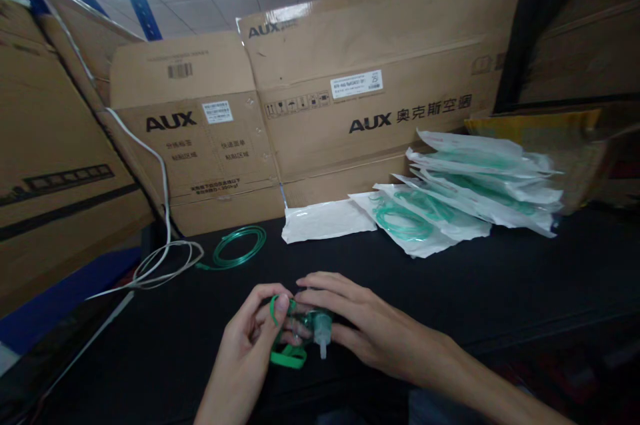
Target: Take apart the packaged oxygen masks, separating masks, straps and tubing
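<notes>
Pinching: left hand (255, 328), thumb and fingers on green elastic strap (289, 359) of oxygen mask (306, 323), low over black worktop (165, 351). Right hand (357, 310): fingers slightly parted, arched over mask, likely steadying; grip indeterminable. Green tubing (259, 251): behind, coiled presumably against tangling.

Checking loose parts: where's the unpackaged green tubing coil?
Head view, left of centre: the coil lies on the black tabletop, beside the white cable and beyond the left hand.
</notes>
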`<state>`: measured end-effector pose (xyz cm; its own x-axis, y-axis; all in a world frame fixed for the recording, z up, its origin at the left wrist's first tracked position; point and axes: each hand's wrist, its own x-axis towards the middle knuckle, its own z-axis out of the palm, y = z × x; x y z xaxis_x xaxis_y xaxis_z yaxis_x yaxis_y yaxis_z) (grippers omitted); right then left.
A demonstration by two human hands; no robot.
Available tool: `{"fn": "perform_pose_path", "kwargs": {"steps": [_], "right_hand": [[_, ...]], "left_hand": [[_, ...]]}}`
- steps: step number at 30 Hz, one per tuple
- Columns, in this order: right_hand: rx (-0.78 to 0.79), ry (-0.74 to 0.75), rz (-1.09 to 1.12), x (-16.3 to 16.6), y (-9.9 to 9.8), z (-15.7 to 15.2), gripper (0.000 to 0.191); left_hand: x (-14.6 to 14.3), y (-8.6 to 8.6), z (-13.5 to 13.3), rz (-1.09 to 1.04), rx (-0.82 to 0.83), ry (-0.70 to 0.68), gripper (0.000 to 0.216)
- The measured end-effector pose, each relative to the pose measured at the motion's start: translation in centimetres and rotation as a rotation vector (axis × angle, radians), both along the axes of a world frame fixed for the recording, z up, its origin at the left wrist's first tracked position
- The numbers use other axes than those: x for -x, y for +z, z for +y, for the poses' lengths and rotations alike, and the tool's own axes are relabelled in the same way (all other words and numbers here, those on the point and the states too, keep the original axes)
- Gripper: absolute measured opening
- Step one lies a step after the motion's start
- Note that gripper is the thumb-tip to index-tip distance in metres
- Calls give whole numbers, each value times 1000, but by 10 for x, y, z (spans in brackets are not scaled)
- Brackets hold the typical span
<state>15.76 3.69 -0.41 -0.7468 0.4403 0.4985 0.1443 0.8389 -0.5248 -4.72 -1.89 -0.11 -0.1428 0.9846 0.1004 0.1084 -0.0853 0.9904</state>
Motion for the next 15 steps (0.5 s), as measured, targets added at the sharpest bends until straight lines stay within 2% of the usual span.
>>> {"fn": "perform_pose_path", "kwargs": {"steps": [9,15], "right_hand": [[191,-16,125,3,4,-3,40],[353,-64,261,3,8,-2,29]], "left_hand": [[6,0,4,24,-70,181,47],[11,0,4,112,-123,227,48]]}}
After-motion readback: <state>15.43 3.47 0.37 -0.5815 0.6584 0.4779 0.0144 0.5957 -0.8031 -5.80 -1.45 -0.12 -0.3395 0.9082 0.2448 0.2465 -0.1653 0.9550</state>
